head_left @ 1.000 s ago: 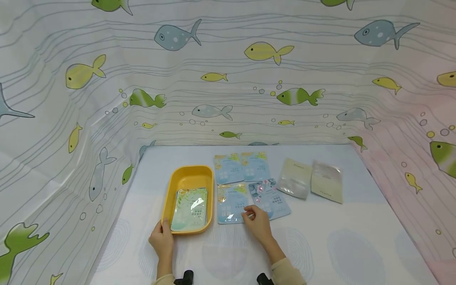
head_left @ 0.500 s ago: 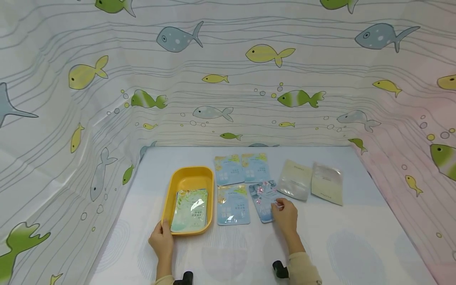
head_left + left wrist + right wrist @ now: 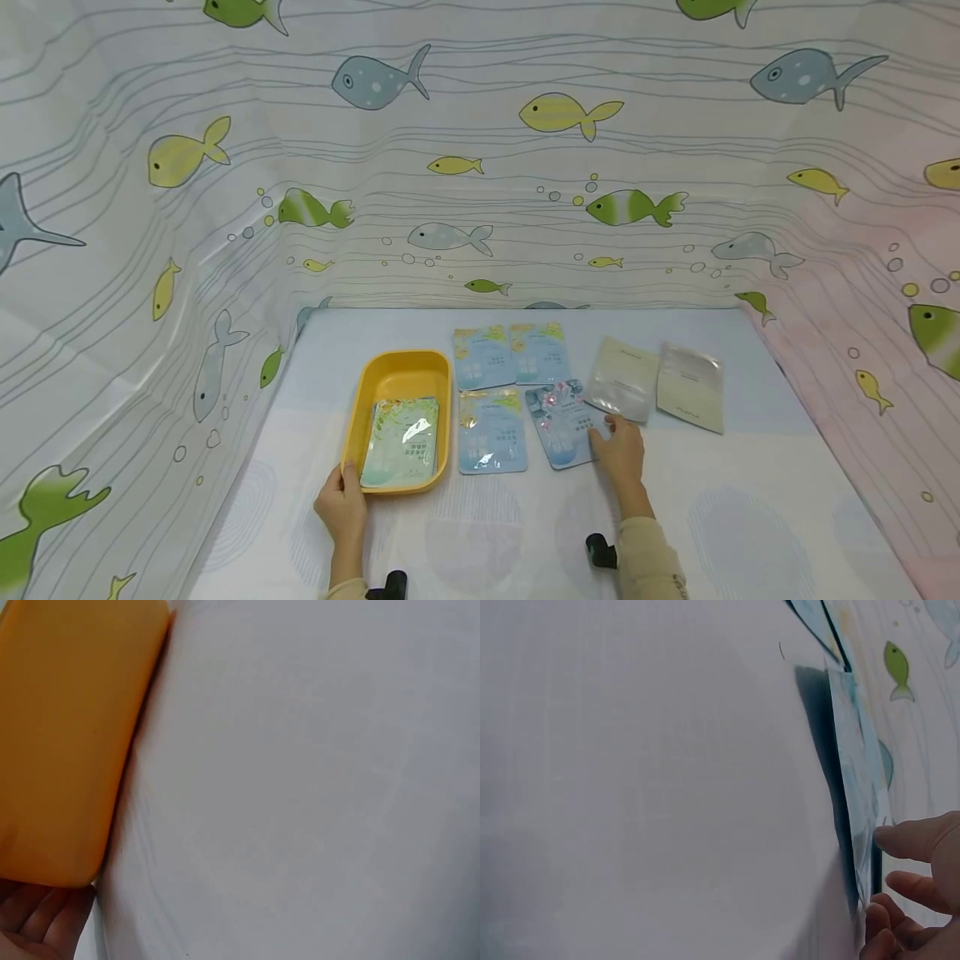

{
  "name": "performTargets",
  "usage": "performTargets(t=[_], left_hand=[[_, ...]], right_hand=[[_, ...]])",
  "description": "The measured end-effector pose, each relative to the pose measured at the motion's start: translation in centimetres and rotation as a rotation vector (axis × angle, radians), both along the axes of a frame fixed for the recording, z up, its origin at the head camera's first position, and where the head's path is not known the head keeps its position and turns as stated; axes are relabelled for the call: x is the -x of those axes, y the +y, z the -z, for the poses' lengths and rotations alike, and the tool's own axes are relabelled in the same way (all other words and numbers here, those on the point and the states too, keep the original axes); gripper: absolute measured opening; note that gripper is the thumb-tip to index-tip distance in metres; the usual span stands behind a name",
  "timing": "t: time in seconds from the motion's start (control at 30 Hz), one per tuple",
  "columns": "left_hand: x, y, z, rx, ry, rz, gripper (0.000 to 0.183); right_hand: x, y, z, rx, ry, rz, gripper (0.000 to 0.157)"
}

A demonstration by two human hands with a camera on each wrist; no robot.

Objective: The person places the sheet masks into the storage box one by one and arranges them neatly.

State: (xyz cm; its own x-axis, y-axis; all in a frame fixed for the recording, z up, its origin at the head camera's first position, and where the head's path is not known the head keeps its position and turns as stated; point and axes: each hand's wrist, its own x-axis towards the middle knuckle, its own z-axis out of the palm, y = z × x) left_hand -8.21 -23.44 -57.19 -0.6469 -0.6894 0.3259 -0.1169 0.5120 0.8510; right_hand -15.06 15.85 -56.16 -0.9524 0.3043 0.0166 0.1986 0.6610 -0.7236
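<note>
My left hand [image 3: 340, 505] grips the near left corner of a yellow plastic tray [image 3: 352, 408], thumb over the rim; its fingers [image 3: 64, 922] show under the end wall in the left wrist view. Green sheet mask packets [image 3: 399, 442] lie stacked in the tray. My right hand [image 3: 621, 450] is at the right edge of a tilted darker blue mask packet with pink flowers [image 3: 558, 421]. Its thumb and fingers are spread apart. In the right wrist view, the thumb [image 3: 904, 838] lies against a blue packet [image 3: 855, 787], other fingertips near its end.
Light blue mask packets lie left of the flowered one: one in front [image 3: 491, 433], two behind, left [image 3: 480, 358] and right [image 3: 540, 354]. Two silvery beige packets, one tilted [image 3: 622, 379] and one farther right [image 3: 690, 386], lie on the white table [image 3: 765, 467]. A fish-print curtain [image 3: 510, 183] encloses the table.
My right hand has moved right, from the front light blue packet to the right edge of the flowered packet, its fingers spreading. My left hand and the tray stay put.
</note>
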Motion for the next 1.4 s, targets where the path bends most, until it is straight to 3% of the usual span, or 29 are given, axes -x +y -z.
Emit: performTargets(t=[0.33,0.57,0.9,1.0,1.23,1.4], left_hand=[[0.0,0.0,0.1,0.02,-0.005,-0.013,0.021],[0.1,0.0,0.0,0.003,-0.003,-0.02,0.021],[0.1,0.0,0.2,0.004,-0.008,-0.016,0.021],[0.1,-0.1,0.3,0.01,-0.008,-0.013,0.021],[0.0,-0.2,0.2,0.023,-0.002,-0.018,0.021],[0.0,-0.1,0.2,0.024,-0.006,-0.018,0.021]], right_hand=[[0.0,0.9,0.5,-0.016,-0.079,-0.005,0.044],[0.2,0.6,0.0,-0.024,-0.161,-0.055,0.045],[0.4,1.4,-0.3,0.074,-0.255,-0.03,0.037],[0.3,2.1,-0.2,0.171,-0.274,-0.038,0.035],[-0.2,2.6,-0.6,0.566,-0.353,-0.106,0.029],[-0.7,2.5,-1.5,0.639,-0.359,-0.144,0.028]])
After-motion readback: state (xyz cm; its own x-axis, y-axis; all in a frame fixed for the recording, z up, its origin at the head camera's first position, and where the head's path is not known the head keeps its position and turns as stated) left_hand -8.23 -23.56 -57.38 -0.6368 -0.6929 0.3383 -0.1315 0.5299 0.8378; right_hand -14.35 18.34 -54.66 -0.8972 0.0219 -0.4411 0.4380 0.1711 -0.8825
